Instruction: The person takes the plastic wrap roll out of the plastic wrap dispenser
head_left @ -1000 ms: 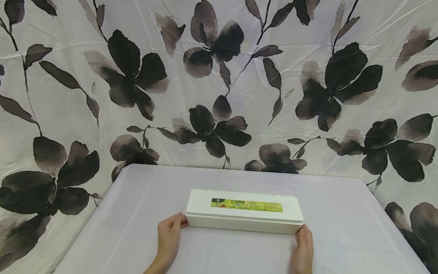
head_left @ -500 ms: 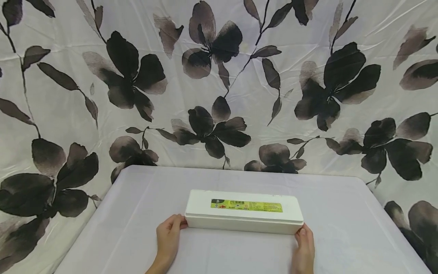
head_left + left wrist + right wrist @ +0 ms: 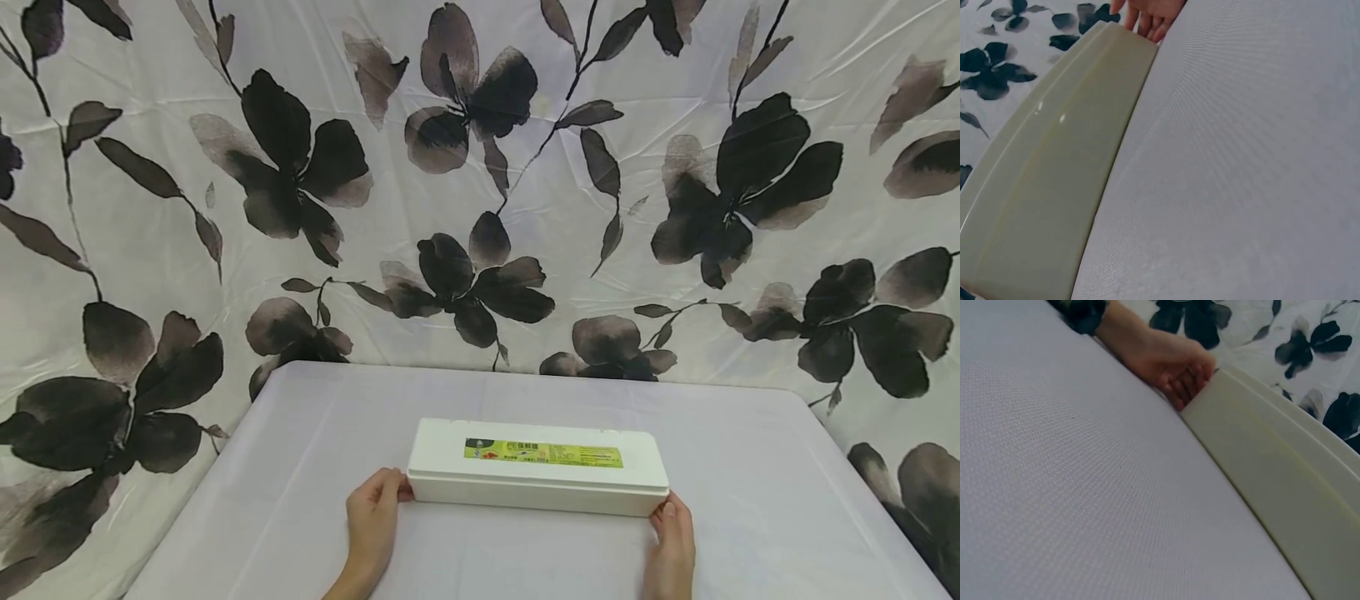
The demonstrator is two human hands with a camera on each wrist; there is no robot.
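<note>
A long white cling film box (image 3: 540,492), with a yellow-green label (image 3: 543,452) on its lid, lies flat on the table with the lid down. At its left end, the fingers of my left hand (image 3: 372,521) are curled and hold the near corner. My right hand (image 3: 672,542) holds the right end, its fingers at the near right corner. In the left wrist view the box's front wall (image 3: 1066,162) fills the left side, with the right hand (image 3: 1154,15) at the far end. The right wrist view has the left hand (image 3: 1175,365) against the opposite end.
A white cloth (image 3: 525,558) covers the table. Behind it hangs a white curtain (image 3: 555,192) printed with dark flowers and leaves, meeting the table's back edge. A dark patterned sleeve (image 3: 1082,312) shows at the left wrist.
Both hands and the box stay in nearly the same place. The whole head view shifts very slightly.
</note>
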